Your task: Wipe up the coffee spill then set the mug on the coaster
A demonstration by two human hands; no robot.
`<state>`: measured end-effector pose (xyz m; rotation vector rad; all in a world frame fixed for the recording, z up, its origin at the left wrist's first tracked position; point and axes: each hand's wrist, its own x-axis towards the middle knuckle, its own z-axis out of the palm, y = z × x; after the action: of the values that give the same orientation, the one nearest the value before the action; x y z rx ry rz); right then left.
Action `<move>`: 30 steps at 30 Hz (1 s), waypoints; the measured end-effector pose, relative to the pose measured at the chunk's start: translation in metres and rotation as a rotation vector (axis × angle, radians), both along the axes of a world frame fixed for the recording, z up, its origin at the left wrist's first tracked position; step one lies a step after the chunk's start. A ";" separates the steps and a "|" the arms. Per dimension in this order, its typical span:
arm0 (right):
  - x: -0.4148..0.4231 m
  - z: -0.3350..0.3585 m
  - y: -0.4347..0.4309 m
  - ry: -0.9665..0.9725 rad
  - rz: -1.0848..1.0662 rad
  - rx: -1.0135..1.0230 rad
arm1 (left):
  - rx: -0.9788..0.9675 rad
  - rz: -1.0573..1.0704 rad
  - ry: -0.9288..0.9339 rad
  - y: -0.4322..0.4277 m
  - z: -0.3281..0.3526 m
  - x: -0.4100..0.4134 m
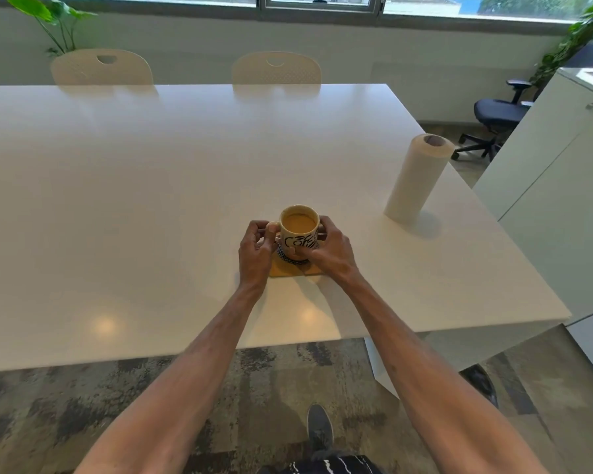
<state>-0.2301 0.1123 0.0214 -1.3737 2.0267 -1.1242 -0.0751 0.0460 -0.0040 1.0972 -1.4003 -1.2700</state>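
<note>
Nearest: 2 bare forearms above a dark shoe (pixel 319 427) on the floor, reaching forward over the desk (pixel 151 200) edge. Left hand (pixel 255 249) curled, pinching the handle on the mug's left. Right hand (pixel 329 248) wrapped round the mug's right wall. Mug (pixel 298 230) dead ahead between both hands, upright, axis vertical, full of milky coffee, centred over the yellow coaster (pixel 288 270). Cannot tell whether touching down or just above; dark patterned band at its foot, unclear if part of the mug. Both hands equally near. No spill visible on the desk, so wiping judged done. Paper towel roll (pixel 416 179) upright, well apart to the right. Likely next: straight down, no sideways shift, then let go.
</note>
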 end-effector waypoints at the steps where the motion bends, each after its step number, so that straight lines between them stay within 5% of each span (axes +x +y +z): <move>1: 0.001 0.000 0.001 -0.003 -0.002 0.002 | 0.003 -0.004 -0.003 0.000 0.001 0.000; 24: -0.008 0.008 0.010 -0.202 0.098 0.050 | 0.030 0.011 -0.088 -0.002 0.002 0.006; 30: -0.019 0.010 0.005 -0.234 0.027 0.010 | -0.135 0.008 -0.308 -0.011 0.010 0.002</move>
<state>-0.2489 0.1176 0.0313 -1.1999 1.8393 -1.2008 -0.0733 0.0352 0.0064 1.2400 -1.6819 -1.0133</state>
